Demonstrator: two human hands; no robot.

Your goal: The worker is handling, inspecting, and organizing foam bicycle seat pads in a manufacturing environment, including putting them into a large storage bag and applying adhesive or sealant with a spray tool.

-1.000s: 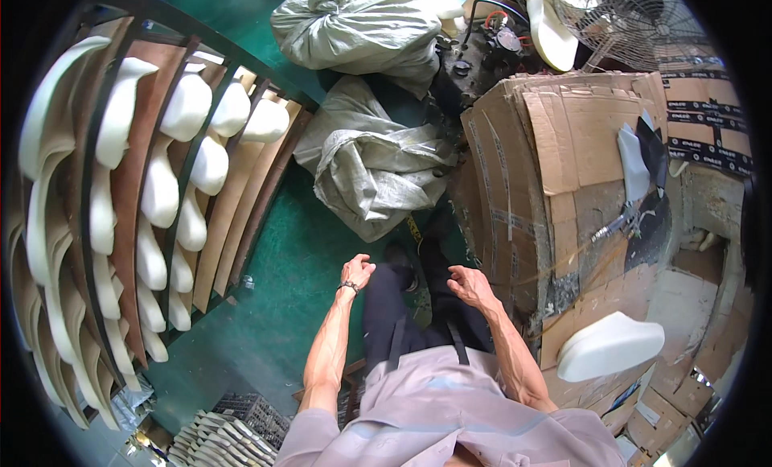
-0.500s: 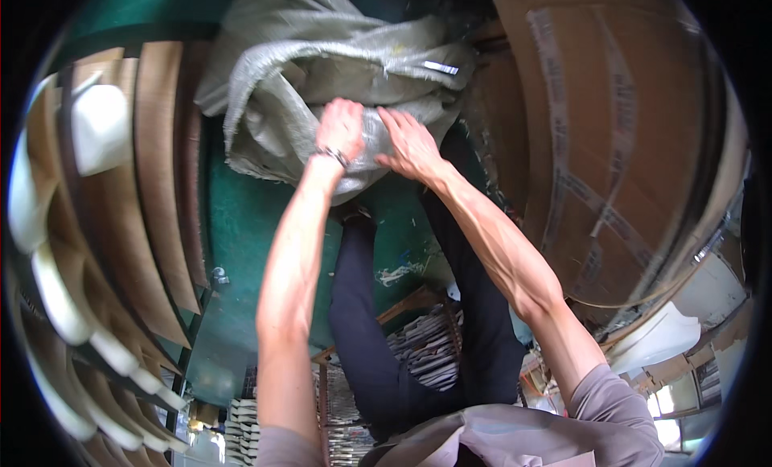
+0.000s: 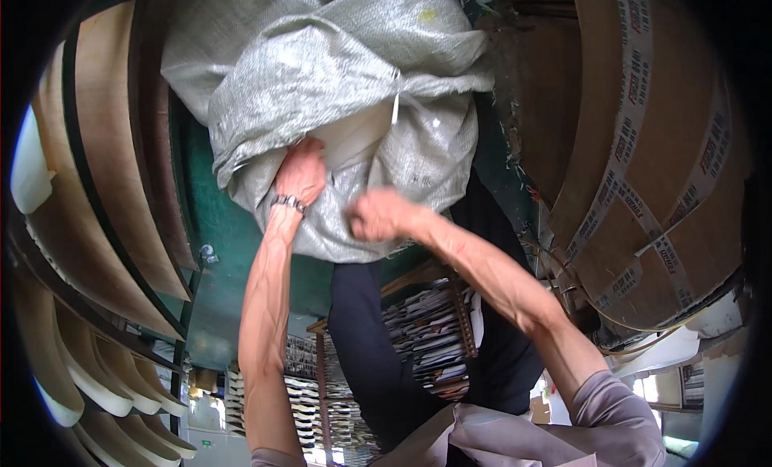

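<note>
A large grey-white woven sack point(image 3: 297, 81) lies bunched on the green floor, its mouth gaping toward me. Something smooth and pale point(image 3: 354, 137) shows inside the opening; its kind cannot be made out. My left hand point(image 3: 301, 173), with a metal-banded watch or bracelet on its wrist, is closed at the left side of the mouth, gripping the sack's fabric. Closed like a fist and smeared by motion, my right hand point(image 3: 382, 214) is against the near side of the sack, where folds run toward its fingers. Its fingertips are hidden.
A taped brown cardboard box point(image 3: 643, 169) stands close on the right. Along the left are curved-looking wooden boards point(image 3: 104, 137) and a rack of pale sole-shaped pieces point(image 3: 88, 370). Behind my dark-trousered legs point(image 3: 358, 330), shelves point(image 3: 426, 338) hold several stacked thin pieces. The floor point(image 3: 221, 218) is green.
The sack is nearer and its mouth has opened, baring the pale content. My left hand has shifted left and down; my right hand has come down and closed from spread fingers.
</note>
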